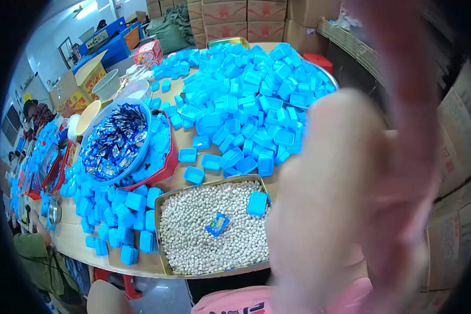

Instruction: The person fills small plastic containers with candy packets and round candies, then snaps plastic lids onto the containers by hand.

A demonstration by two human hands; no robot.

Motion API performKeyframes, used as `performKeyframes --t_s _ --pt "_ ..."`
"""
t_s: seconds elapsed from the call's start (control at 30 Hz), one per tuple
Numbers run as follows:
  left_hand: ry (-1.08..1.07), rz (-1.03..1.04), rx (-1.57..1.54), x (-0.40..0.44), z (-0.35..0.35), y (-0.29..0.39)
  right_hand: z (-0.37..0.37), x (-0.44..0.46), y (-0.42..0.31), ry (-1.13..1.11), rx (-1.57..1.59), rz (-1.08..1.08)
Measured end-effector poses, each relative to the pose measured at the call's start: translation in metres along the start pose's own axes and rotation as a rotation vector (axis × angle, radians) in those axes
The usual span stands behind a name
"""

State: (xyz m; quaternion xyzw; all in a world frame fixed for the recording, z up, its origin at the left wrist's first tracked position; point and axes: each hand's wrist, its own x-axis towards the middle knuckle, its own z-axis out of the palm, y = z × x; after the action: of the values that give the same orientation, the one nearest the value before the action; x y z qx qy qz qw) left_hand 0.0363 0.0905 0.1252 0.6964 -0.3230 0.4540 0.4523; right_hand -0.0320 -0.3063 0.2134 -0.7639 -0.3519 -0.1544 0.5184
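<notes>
My right hand (324, 193) is raised very close to the camera and covers much of the right side. Motion smears it, so its fingers and anything in them cannot be made out. My left hand is not in view. Beyond the raised hand, a rectangular tray (160, 230) of small pale round pieces (199, 214) stands at the table's near edge. On these pieces lie a blue printed packet (217, 224) and a small blue plastic box (257, 203). A large heap of open blue plastic boxes (246, 99) spreads behind the tray.
A light-blue basin (147, 152) of dark-blue packets sits over a red container (168, 170) at left. Stacked blue boxes (125, 214) stand in front of it. Cardboard cartons (225, 21) line the back. A person in a green top (44, 269) is at the lower left.
</notes>
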Motion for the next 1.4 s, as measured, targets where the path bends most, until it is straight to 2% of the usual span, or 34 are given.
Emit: performKeyframes --t_s 0.1,0.17,0.2,0.27,0.43,0.5,0.53,0.6,0.67,0.77,0.83,0.93,1.0,1.03,1.1,1.23,1.3,1.4 --pt "-0.052 -0.05 -0.013 -0.013 -0.011 0.021 0.018 -0.01 0.0 -0.008 0.098 0.121" --pt "-0.099 -0.096 -0.024 -0.022 -0.019 0.037 0.037 -0.038 0.052 -0.202 -0.471 0.251" --pt "-0.106 -0.108 -0.033 -0.026 -0.02 0.042 0.049 -0.058 0.074 -0.211 -0.461 0.261" --pt "-0.095 -0.108 -0.044 -0.03 -0.016 0.052 0.066 -0.091 0.106 -0.466 -0.938 0.484" --pt "-0.066 -0.099 -0.071 -0.033 -0.003 0.076 0.076 -0.112 0.114 -0.319 -0.671 0.446" --pt "-0.063 -0.095 -0.104 -0.035 0.009 0.086 0.056 -0.109 0.106 -0.269 -0.371 0.439" --pt "-0.06 -0.092 -0.115 -0.036 0.014 0.091 0.045 -0.109 0.114 -0.271 -0.374 0.437" --pt "-0.055 -0.091 -0.134 -0.038 0.02 0.103 0.021 -0.114 0.147 -0.043 -0.774 0.75" --pt "-0.053 -0.093 -0.154 -0.038 0.028 0.115 0.004 -0.127 0.199 0.176 -1.005 0.674" --pt "-0.061 -0.092 -0.189 -0.037 0.038 0.139 0.011 -0.133 0.223 0.267 -0.927 0.565" --pt "-0.09 -0.256 -0.273 -0.044 0.07 0.124 0.021 -0.141 0.234 0.288 -0.917 0.552" --pt "-0.421 -0.665 -0.248 -0.061 0.086 0.106 0.033 -0.152 0.241 0.365 -0.889 0.517" --pt "-0.647 -0.731 -0.216 -0.083 0.103 0.097 0.038 -0.152 0.241 0.368 -0.88 0.568" --pt "-0.653 -0.735 -0.215 -0.089 0.11 0.099 0.036 -0.149 0.241 0.374 -0.875 0.615" --pt "-0.802 -0.501 -0.184 -0.096 0.12 0.101 0.033 -0.142 0.235 0.39 -0.869 0.707" --pt "-0.823 -0.492 -0.169 -0.097 0.115 0.089 0.028 -0.14 0.186 0.255 -0.896 0.717" --pt "-0.832 -0.499 -0.165 -0.099 0.114 0.088 0.024 -0.149 0.183 0.201 -0.901 0.725" --pt "-0.858 -0.445 -0.17 -0.097 0.117 0.09 0.011 -0.169 0.2 0.357 -0.543 0.675"
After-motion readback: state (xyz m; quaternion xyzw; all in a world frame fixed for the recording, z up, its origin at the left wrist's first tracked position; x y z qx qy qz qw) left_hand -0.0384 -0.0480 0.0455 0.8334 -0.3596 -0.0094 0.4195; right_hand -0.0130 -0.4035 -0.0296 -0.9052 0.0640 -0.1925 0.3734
